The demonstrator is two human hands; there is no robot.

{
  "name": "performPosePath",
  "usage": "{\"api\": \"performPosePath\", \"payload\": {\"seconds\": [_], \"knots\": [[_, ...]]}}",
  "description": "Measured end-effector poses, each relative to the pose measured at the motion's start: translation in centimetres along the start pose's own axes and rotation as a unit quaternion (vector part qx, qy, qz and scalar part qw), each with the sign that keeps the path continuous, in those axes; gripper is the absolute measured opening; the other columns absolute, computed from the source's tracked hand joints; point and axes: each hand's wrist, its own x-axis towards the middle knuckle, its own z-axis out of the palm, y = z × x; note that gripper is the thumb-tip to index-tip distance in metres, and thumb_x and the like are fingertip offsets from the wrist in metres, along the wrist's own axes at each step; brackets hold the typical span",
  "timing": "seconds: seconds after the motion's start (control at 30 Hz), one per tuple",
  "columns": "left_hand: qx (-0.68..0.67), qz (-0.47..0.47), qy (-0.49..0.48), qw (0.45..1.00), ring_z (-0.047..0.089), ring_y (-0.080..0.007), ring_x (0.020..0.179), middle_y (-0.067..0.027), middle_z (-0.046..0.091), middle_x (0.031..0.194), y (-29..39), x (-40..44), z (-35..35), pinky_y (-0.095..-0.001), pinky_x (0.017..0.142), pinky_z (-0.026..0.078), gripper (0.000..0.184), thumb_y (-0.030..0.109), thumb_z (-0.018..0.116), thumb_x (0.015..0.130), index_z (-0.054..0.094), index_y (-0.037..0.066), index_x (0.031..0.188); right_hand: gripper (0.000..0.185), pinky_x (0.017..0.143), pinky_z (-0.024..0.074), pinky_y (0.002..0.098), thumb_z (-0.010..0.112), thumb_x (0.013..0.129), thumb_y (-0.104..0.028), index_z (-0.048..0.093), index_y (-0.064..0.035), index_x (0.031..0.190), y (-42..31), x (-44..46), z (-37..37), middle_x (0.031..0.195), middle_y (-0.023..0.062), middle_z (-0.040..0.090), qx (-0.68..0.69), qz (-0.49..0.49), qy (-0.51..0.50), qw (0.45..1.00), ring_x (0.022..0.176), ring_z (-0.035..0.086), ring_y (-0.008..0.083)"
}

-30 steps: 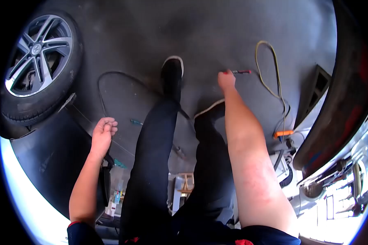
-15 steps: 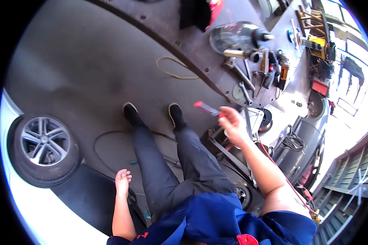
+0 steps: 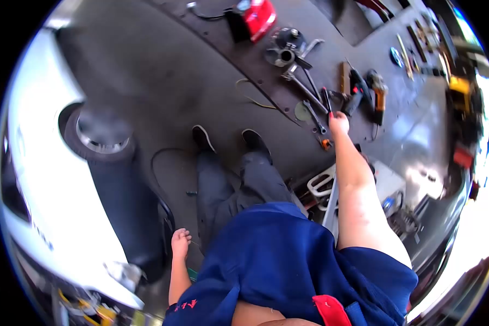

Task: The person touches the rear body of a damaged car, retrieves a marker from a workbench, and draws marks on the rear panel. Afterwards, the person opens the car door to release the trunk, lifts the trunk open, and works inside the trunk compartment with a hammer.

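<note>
My right hand (image 3: 339,124) reaches out over the dark metal table (image 3: 233,46), closed on a slim dark tool with red ends (image 3: 326,100); its exact kind is unclear. Close to that hand lie a wrench (image 3: 314,116), a long metal bar (image 3: 305,91), a round greenish disc (image 3: 302,111) and a small orange item (image 3: 326,144). To its right are a black-and-red power tool (image 3: 355,96) and an orange angle grinder (image 3: 380,100). Hanging low beside my leg, my left hand (image 3: 181,243) has loosely curled fingers and nothing visible in it.
A white car (image 3: 49,141) with its wheel (image 3: 102,130) stands at the left. Farther along the table sit a clear bottle (image 3: 289,38) and a red-and-black object (image 3: 259,20). A white-topped cart (image 3: 383,187) is under my right arm. A hose (image 3: 156,157) crosses the floor.
My right hand has moved forward over the table tools, carrying the slim red-ended tool. The view has shifted, showing more of the white car. My left hand still hangs low.
</note>
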Motion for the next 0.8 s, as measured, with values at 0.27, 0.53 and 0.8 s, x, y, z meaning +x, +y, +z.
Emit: {"api": "performPosePath", "payload": {"seconds": [0.27, 0.53, 0.8], "knots": [[0.122, 0.12, 0.129, 0.977, 0.063, -0.0364, 0.087, -0.0226, 0.064, 0.092, -14.7, -9.9, 3.7, -0.0444, 0.074, 0.049, 0.027, 0.022, 0.047, 0.091, 0.062, 0.0, 0.09, 0.01, 0.047, 0.0437, 0.0328, 0.059, 0.084, -0.008, 0.055, -0.0073, 0.075, -2.5, -10.9, -2.0, 0.064, 0.0031, 0.054, 0.076, -0.122, -0.519, 0.843, 0.054, 0.053, 0.0179], [-0.248, 0.094, 0.255, 0.93, 0.064, -0.0282, 0.095, -0.0126, 0.068, 0.1, -22.3, -16.3, 10.6, -0.0366, 0.084, 0.049, 0.022, 0.022, 0.054, 0.09, 0.062, 0.006, 0.103, 0.022, 0.043, 0.0427, 0.0262, 0.054, 0.087, -0.007, 0.06, 0.0, 0.107, -14.5, -30.8, -1.2, 0.071, 0.0065, 0.059, -0.271, -0.274, -0.604, 0.698, 0.053, 0.054, 0.0132], [-0.284, -0.185, 0.254, 0.906, 0.063, -0.0415, 0.093, -0.0257, 0.065, 0.095, -45.9, -24.0, 26.0, -0.0483, 0.08, 0.049, 0.031, 0.023, 0.048, 0.088, 0.066, -0.002, 0.09, 0.012, 0.043, 0.0403, 0.0216, 0.048, 0.086, -0.003, 0.058, -0.0016, 0.092, -19.5, -54.3, 8.3, 0.072, 0.0058, 0.057, -0.181, -0.396, -0.606, 0.665, 0.054, 0.052, 0.0121]]}}
